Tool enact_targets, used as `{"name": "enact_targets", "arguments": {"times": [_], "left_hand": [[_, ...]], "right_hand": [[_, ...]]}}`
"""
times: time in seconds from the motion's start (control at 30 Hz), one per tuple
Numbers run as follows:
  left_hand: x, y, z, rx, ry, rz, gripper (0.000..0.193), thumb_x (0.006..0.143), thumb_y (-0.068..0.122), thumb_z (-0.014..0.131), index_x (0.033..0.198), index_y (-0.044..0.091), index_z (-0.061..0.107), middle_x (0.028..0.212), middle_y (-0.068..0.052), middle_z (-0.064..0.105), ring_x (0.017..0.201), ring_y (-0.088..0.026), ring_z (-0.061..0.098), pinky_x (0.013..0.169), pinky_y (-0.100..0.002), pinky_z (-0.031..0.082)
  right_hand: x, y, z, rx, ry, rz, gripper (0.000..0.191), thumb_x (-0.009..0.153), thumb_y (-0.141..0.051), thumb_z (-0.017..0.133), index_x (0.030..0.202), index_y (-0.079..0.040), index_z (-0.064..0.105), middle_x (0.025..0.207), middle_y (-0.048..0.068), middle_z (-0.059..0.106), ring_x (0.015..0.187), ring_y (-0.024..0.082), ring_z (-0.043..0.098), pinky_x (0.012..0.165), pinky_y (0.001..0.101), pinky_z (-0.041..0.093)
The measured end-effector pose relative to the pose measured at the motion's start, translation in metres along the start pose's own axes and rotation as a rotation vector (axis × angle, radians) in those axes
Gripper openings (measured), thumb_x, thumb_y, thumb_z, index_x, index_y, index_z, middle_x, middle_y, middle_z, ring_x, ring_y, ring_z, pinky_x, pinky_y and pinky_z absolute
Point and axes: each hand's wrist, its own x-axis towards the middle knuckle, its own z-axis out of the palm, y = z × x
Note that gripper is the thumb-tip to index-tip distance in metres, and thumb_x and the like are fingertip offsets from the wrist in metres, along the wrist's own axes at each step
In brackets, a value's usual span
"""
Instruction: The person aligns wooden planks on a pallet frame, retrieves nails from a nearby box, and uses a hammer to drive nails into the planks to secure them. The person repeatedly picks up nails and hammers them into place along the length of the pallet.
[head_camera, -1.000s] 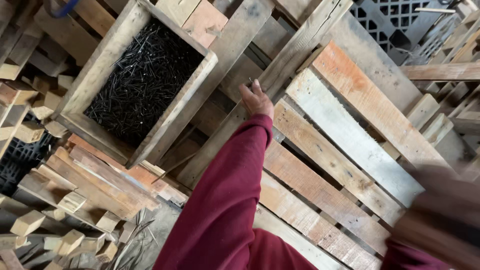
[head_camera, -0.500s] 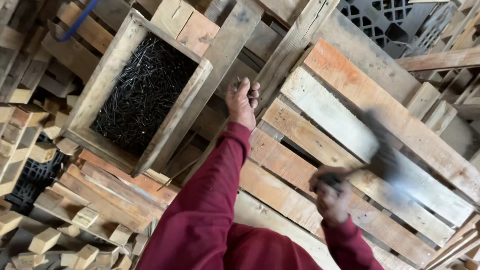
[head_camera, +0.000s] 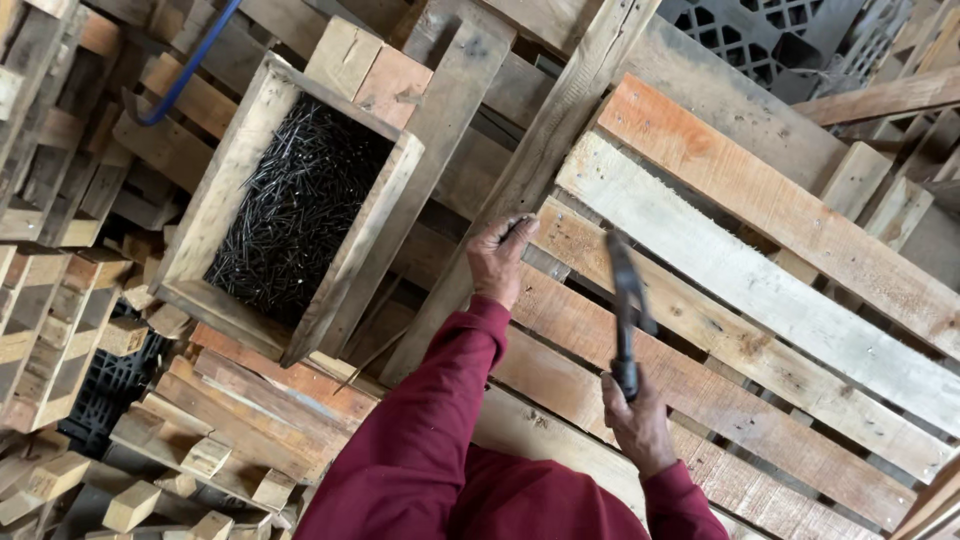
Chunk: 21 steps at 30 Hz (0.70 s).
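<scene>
We see two hands at work: our right hand clenched on one dark hammer, raised over the wooden pallet. Our left hand pinches something small against a plank. One wooden box of black nails sits just beside.

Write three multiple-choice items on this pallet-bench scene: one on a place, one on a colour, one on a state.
1. Where is the wooden box of nails from the left hand?
A. To its left
B. To its right
C. Under it

2. What colour are the sleeves?
A. Blue
B. Dark red
C. Grey

3. What is the right hand doing?
A. Lying open
B. Gripping a hammer
C. Holding a block

Key: 1 A, the box sits left of the hand. 2 B, both sleeves are dark red. 3 B, its fingers wrap the handle.
</scene>
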Motion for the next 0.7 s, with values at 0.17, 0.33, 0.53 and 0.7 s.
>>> {"name": "enact_targets", "arguments": {"times": [0.17, 0.33, 0.53, 0.7], "left_hand": [[0.007, -0.007, 0.01, 0.202, -0.148, 0.222, 0.013, 0.092, 0.002, 0.075, 0.105, 0.003, 0.076, 0.1, -0.008, 0.077, 0.09, -0.016, 0.076, 0.083, -0.029, 0.068], [0.006, -0.005, 0.007, 0.609, -0.201, 0.381, 0.016, 0.087, 0.0, 0.08, 0.102, 0.005, 0.077, 0.099, -0.009, 0.075, 0.091, -0.019, 0.075, 0.078, -0.028, 0.066], [0.004, -0.005, 0.006, 0.64, -0.2, 0.378, 0.018, 0.085, -0.003, 0.081, 0.102, 0.002, 0.078, 0.097, -0.009, 0.072, 0.088, -0.019, 0.072, 0.075, -0.029, 0.064], [0.014, -0.011, -0.003, 0.653, -0.058, 0.212, 0.009, 0.098, 0.016, 0.073, 0.101, 0.009, 0.079, 0.082, -0.005, 0.065, 0.068, -0.013, 0.06, 0.06, -0.026, 0.053]], "right_hand": [[0.008, 0.007, -0.017, 0.119, 0.0, 0.167, 0.046, 0.097, -0.047, 0.06, 0.101, -0.001, 0.057, 0.066, 0.003, 0.053, 0.047, 0.013, 0.051, 0.04, 0.0309, 0.049], [0.006, -0.012, -0.03, 0.276, -0.043, -0.336, 0.045, 0.097, -0.051, 0.057, 0.106, -0.007, 0.058, 0.058, 0.0, 0.055, 0.044, 0.007, 0.051, 0.037, 0.0242, 0.043], [0.024, -0.028, -0.023, -0.339, -0.1, 0.096, 0.052, 0.099, -0.049, 0.055, 0.098, 0.002, 0.065, 0.063, 0.008, 0.059, 0.046, 0.014, 0.052, 0.039, 0.0307, 0.048], [0.007, -0.08, -0.065, 0.272, -0.071, -0.596, 0.045, 0.103, -0.043, 0.06, 0.119, -0.001, 0.057, 0.089, 0.009, 0.062, 0.061, 0.012, 0.058, 0.048, 0.0263, 0.05]]}}
